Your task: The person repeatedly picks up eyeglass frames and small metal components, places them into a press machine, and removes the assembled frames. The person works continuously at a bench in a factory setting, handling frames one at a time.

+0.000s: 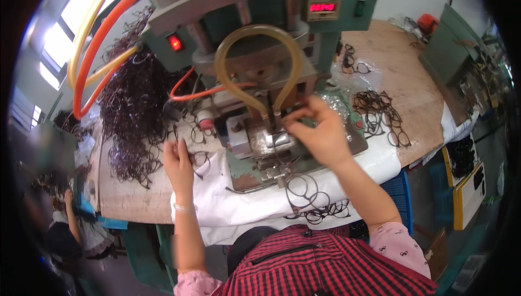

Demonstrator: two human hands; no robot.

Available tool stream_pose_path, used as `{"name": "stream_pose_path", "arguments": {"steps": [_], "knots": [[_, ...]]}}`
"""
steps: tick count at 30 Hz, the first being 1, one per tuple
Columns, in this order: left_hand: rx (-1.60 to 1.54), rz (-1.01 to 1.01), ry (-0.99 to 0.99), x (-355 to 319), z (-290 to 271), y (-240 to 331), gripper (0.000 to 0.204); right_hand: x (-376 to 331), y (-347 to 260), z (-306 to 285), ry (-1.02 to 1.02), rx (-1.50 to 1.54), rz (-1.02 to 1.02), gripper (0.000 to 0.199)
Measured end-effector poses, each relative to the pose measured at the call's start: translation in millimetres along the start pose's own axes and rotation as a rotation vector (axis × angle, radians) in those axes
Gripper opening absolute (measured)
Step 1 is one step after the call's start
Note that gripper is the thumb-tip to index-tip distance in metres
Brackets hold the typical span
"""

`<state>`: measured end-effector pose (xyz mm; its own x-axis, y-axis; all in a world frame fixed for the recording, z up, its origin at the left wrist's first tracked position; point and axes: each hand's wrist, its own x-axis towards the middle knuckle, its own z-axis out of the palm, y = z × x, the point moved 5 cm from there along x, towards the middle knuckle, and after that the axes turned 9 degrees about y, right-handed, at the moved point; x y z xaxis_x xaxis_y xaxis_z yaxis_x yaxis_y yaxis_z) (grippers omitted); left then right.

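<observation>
My left hand [179,164] is over the table left of the press, fingers closed on a dark eyeglass frame [201,160] whose rim shows beside them. My right hand [324,134] reaches in at the right side of the press's metal fixture [279,139]. Its thumb and forefinger are pinched beside the tubes; what they hold, if anything, is too small to make out. Above the fixture loops a yellowish hose [256,28]. Below it, round-rimmed eyeglass frames [305,192] hang at the press's front edge over white cloth [217,209].
A green press [342,16] with a red-lit display towers ahead. At left a big heap of dark eyeglass frames [133,95] covers the table. More frames [378,110] lie at right. Orange hoses [87,68] arch at upper left. Another person's arm [71,217] shows far left.
</observation>
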<state>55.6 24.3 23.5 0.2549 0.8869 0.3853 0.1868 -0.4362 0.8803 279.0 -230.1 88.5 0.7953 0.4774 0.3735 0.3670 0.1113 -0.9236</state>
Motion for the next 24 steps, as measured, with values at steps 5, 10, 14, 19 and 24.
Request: {"name": "stream_pose_path", "arguments": {"steps": [5,10,14,19,24], "knots": [[-0.559,-0.214,-0.049,-49,7,35,0.008,-12,12,11,-0.005,0.061,0.097,0.053],[-0.623,0.434,-0.068,-41,3,161,0.022,-10,1,23,-0.057,0.400,0.234,0.056],[-0.532,0.362,0.001,-25,24,183,0.020,-22,-10,32,0.012,0.486,0.303,0.058],[-0.818,-0.071,-0.614,-74,28,180,0.018,-27,3,-27,-0.028,-0.154,-0.166,0.035],[-0.644,-0.858,-1.079,-123,76,153,0.033,-32,76,-76,0.202,-1.036,-0.296,0.021]]}}
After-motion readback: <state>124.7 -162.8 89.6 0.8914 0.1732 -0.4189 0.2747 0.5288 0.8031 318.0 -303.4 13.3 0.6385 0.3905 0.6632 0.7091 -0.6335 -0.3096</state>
